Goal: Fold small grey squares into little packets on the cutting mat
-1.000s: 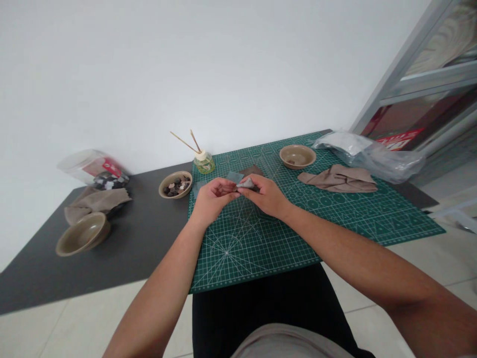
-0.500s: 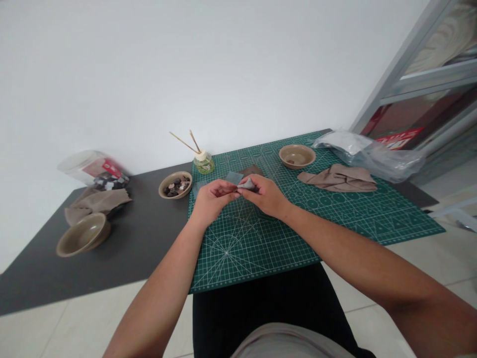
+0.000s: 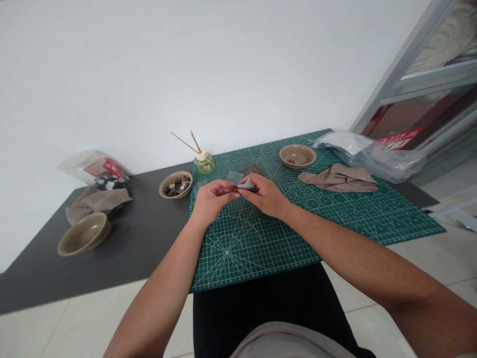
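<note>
Over the green cutting mat (image 3: 231, 268), my two hands meet fingertip to fingertip. A small bunched grey cloth (image 3: 248, 185) is pinched between the thumb and fingers of my right hand (image 3: 269, 196). My left hand (image 3: 214, 199) is closed in a pinch right at the cloth's left end. Whatever its fingertips hold is too small and covered to name. Just behind the hands lie a blue-grey square sheet (image 3: 234, 177) and a brown sheet (image 3: 252, 170), both partly hidden by my fingers.
A bowl of dark and pale stones (image 3: 176, 185) stands left of a reed diffuser (image 3: 203, 162). Another bowl (image 3: 297, 156), a brown cloth (image 3: 339, 178) and a plastic bag (image 3: 372, 154) are right. Far left are a tilted bowl (image 3: 84, 233), a cloth (image 3: 99, 201) and a clear jar (image 3: 93, 169).
Both hands stay in nearly the same place, fingertips together at the grey cloth. The cloth's shape between the fingers differs slightly.
</note>
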`<state>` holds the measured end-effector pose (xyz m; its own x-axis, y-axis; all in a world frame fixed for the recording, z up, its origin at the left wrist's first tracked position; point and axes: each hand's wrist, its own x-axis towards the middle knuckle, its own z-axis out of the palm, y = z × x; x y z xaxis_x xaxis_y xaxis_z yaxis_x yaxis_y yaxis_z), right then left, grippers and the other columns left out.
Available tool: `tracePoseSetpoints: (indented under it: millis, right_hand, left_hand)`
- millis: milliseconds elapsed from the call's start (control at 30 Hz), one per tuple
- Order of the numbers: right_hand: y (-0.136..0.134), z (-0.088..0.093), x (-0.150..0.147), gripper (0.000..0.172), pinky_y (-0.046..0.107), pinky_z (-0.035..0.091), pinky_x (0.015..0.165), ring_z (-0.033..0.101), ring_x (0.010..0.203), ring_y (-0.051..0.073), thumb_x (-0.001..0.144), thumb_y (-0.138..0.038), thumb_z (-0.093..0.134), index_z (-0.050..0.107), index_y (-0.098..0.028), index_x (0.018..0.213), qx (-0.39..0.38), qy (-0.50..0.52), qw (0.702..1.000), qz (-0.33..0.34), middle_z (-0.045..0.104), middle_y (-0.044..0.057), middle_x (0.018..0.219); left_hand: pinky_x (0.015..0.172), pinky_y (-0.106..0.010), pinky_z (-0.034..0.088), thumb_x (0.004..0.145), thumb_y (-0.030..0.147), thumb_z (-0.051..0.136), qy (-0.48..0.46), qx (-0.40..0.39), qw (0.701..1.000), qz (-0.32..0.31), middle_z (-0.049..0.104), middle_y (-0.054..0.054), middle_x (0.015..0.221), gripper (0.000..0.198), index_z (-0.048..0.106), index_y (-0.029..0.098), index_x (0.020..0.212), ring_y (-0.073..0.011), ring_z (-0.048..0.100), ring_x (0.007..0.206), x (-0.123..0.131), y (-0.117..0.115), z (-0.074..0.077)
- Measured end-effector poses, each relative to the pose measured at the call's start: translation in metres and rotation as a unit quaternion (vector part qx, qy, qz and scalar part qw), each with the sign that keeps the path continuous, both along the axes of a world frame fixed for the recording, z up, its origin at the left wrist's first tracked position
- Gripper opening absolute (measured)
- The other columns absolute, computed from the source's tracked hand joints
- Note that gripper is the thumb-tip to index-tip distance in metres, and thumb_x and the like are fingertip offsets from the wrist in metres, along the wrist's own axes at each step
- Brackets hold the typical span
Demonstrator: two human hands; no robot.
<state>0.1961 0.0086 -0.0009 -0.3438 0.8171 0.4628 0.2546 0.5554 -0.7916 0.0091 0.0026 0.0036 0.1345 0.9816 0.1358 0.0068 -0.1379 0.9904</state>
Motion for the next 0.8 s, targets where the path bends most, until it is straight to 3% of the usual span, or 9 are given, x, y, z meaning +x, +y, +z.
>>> tracePoseSetpoints:
  millis: [133, 433, 700, 800]
  right_hand:
    - [0.0019, -0.0036, -0.0003, 0.012, 0.030, 0.044, 0.073, 0.057, 0.077, 0.016, 0.089, -0.030, 0.059, 0.061, -0.020, 0.095, 0.018, -0.010, 1.000, 0.010, 0.065, 0.002, 0.088]
    - [-0.0001, 0.0031, -0.0001, 0.012, 0.027, 0.041, 0.065, 0.055, 0.068, 0.014, 0.084, -0.031, 0.064, 0.063, -0.020, 0.086, -0.033, 0.006, 0.999, -0.008, 0.064, -0.001, 0.075]
    - [0.0015, 0.0022, 0.0006, 0.014, 0.029, 0.043, 0.072, 0.059, 0.078, 0.016, 0.086, -0.030, 0.060, 0.065, -0.021, 0.095, -0.030, -0.010, 1.000, 0.001, 0.068, 0.001, 0.087]
    - [0.0014, 0.0030, 0.0003, 0.012, 0.028, 0.043, 0.069, 0.058, 0.074, 0.015, 0.085, -0.030, 0.061, 0.065, -0.020, 0.091, -0.038, -0.007, 0.999, 0.000, 0.067, 0.000, 0.081]
  left_hand:
    - [0.077, -0.031, 0.056, 0.056, 0.023, 0.087, -0.004, -0.003, 1.000, 0.001, 0.075, -0.002, 0.077, 0.029, 0.071, 0.017, 0.079, -0.0151, 0.069, 0.073, 0.0007, 0.0003, 0.0003]
    - [0.077, -0.033, 0.056, 0.056, 0.025, 0.088, 0.011, 0.008, 1.000, 0.000, 0.074, -0.002, 0.076, 0.030, 0.070, 0.017, 0.079, -0.0152, 0.068, 0.072, 0.0000, -0.0007, 0.0007]
    - [0.078, -0.034, 0.056, 0.056, 0.027, 0.087, 0.020, 0.006, 1.000, 0.006, 0.074, -0.003, 0.078, 0.032, 0.070, 0.016, 0.080, -0.0164, 0.069, 0.074, -0.0001, -0.0001, 0.0012]
    - [0.077, -0.034, 0.056, 0.056, 0.026, 0.087, 0.020, -0.002, 1.000, 0.003, 0.074, -0.003, 0.077, 0.032, 0.071, 0.016, 0.081, -0.0163, 0.069, 0.073, 0.0006, -0.0011, 0.0019]
